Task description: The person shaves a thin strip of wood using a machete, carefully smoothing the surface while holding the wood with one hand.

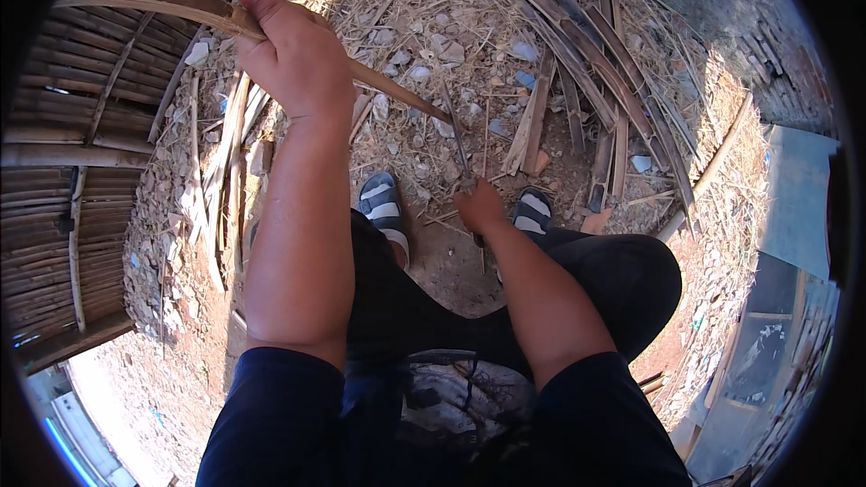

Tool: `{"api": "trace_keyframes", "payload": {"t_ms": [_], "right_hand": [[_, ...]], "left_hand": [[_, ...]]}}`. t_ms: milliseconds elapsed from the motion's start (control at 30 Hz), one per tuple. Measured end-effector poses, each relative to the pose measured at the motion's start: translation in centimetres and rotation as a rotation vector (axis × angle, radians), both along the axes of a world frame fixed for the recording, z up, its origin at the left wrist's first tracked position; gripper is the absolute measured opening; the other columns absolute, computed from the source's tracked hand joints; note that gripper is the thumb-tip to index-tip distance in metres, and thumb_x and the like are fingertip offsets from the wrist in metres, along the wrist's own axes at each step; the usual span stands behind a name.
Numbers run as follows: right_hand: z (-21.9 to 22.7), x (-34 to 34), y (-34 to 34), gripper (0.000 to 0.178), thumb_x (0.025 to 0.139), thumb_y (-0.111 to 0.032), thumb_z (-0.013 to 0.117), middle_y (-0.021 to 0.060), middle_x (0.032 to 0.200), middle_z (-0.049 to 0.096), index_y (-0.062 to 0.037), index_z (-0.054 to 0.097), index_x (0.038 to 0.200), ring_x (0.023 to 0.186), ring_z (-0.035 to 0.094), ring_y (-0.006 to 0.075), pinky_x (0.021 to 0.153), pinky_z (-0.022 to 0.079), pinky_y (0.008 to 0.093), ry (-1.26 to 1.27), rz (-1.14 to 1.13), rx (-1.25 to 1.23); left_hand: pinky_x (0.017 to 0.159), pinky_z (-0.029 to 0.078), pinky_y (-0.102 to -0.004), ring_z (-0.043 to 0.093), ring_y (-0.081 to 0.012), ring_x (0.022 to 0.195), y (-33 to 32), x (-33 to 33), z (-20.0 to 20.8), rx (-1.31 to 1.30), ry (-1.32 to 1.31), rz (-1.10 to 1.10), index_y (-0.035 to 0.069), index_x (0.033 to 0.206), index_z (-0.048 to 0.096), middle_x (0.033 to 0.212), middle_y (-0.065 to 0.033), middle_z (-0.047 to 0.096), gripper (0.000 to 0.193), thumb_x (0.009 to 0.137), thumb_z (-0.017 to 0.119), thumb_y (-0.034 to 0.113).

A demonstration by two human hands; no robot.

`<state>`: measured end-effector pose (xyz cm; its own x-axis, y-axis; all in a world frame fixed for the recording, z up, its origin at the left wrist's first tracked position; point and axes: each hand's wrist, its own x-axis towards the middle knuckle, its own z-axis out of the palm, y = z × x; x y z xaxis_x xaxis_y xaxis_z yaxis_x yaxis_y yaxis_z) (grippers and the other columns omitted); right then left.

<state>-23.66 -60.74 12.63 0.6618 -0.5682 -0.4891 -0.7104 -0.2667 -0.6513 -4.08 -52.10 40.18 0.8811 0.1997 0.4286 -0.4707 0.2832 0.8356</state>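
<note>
My left hand (298, 59), raised at the upper left, is closed around a long split bamboo strip (397, 88). One end of the strip passes out toward the upper left; the other slopes down to the right, over the ground. Lower and nearer my knees, my right hand (481, 207) grips a knife with a long narrow blade (457, 140). Its blade points away from me and crosses the strip's lower end, appearing to touch it. Fingers hide most of the knife's handle.
Several dark bamboo slats (600, 63) lie piled at the far right, with paler strips (234, 162) at the left. Stones and straw cover the ground around my sandalled feet (381, 203). A bamboo slat wall (63, 243) stands left; grey panels (798, 203) stand right.
</note>
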Motion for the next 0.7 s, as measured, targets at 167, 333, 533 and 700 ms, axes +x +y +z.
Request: {"api": "trace_keyframes", "payload": {"t_ms": [167, 333, 533, 700], "right_hand": [[3.6, 2.3, -0.5, 0.047, 0.082, -0.029, 0.066, 0.0281, 0.101, 0.068, 0.0042, 0.059, 0.115, 0.099, 0.065, 0.0442, 0.087, 0.050, 0.0484, -0.163, -0.149, 0.115], [9.9, 3.3, 0.1, 0.042, 0.085, -0.027, 0.068, 0.0238, 0.094, 0.067, 0.0032, 0.058, 0.113, 0.088, 0.067, 0.0371, 0.078, 0.052, 0.0456, -0.529, -0.170, -0.036], [1.8, -0.4, 0.8, 0.048, 0.085, -0.026, 0.068, 0.0284, 0.107, 0.067, 0.0047, 0.056, 0.120, 0.104, 0.065, 0.0425, 0.089, 0.051, 0.0486, 0.105, 0.083, -0.152], [-0.3, -0.4, -0.3, 0.047, 0.084, -0.025, 0.067, 0.0263, 0.098, 0.068, 0.0053, 0.056, 0.118, 0.093, 0.067, 0.0414, 0.082, 0.053, 0.0469, 0.045, 0.013, 0.046]], "left_hand": [[0.042, 0.033, -0.0257, 0.040, -0.0077, 0.045, -0.2, 0.4, -0.4, -0.034, 0.003, -0.008, 0.010, 0.076, 0.040, 0.055, 0.0020, 0.040, 0.044, 0.104, 0.049, 0.043], [0.045, 0.031, -0.0300, 0.039, -0.0129, 0.045, -0.2, 0.4, -0.3, 0.009, -0.045, 0.019, 0.010, 0.068, 0.039, 0.051, -0.0017, 0.040, 0.049, 0.105, 0.045, 0.042], [0.047, 0.031, -0.0291, 0.038, -0.0081, 0.051, 0.3, 1.2, -1.0, 0.086, 0.036, 0.108, 0.009, 0.079, 0.041, 0.058, 0.0026, 0.041, 0.040, 0.105, 0.049, 0.039], [0.045, 0.030, -0.0299, 0.037, -0.0119, 0.045, 0.3, 1.4, -0.8, 0.043, 0.020, 0.092, 0.010, 0.074, 0.039, 0.054, -0.0022, 0.041, 0.041, 0.105, 0.045, 0.035]]}}
